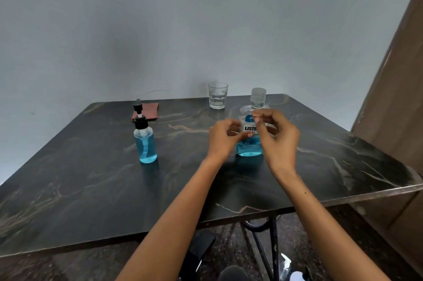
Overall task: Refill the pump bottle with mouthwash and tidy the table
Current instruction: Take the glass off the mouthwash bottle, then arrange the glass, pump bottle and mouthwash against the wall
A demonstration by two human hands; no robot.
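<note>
The mouthwash bottle (250, 149) stands upright right of the table's middle, with blue liquid in its lower half and its clear cap (258, 97) on. My left hand (225, 137) hovers just left of it, fingers loosely curled, the thumb tip lying over the label. My right hand (278, 137) is in front of the bottle's right side, also loosely curled, and hides that side. Neither hand plainly grips anything. The small pump bottle (146, 144) stands to the left, its black pump head on and blue liquid filling most of it.
An empty clear glass (217, 95) stands at the back of the dark marble table (91, 189). A folded reddish cloth (146, 111) lies at the back left behind the pump bottle. A brown panel (398, 108) rises at the right; the table's metal legs (263, 246) show below.
</note>
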